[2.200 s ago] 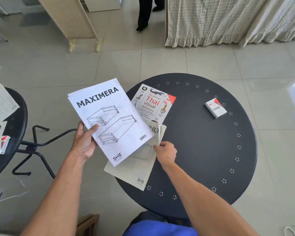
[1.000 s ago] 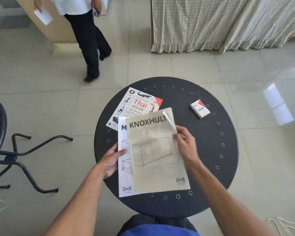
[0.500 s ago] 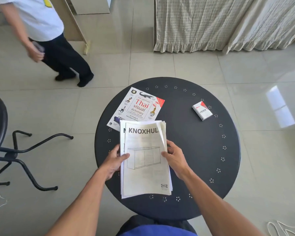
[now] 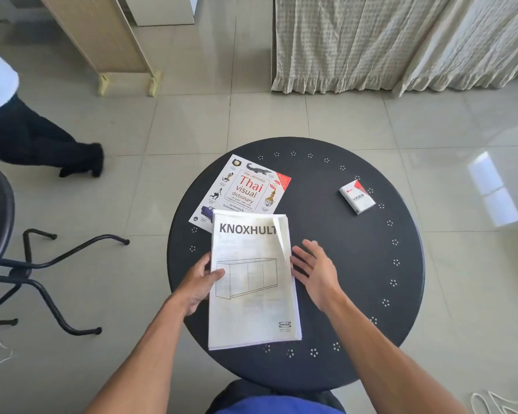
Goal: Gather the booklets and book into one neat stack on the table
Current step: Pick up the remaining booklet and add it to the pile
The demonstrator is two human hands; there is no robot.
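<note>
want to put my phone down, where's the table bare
Bare: the right half of the table, below the small VESS box, right of the right hand. Crowded: left-centre, with the KNOXHULT booklet overlapping the Thai dictionary.

Booklets and book on the round black table (image 4: 356,294).
The KNOXHULT booklet (image 4: 251,282) is laid flat, squared atop a second booklet, on the table's near-left part. The Thai visual dictionary (image 4: 245,189) is laid face up, tilted, at the far-left edge, its near corner overlapped by the booklets.

We record bright daylight with window glare on the floor tiles (image 4: 491,189) at right, wide-angle bowing at edges, and motion blur on a passer-by's legs (image 4: 42,147).
</note>
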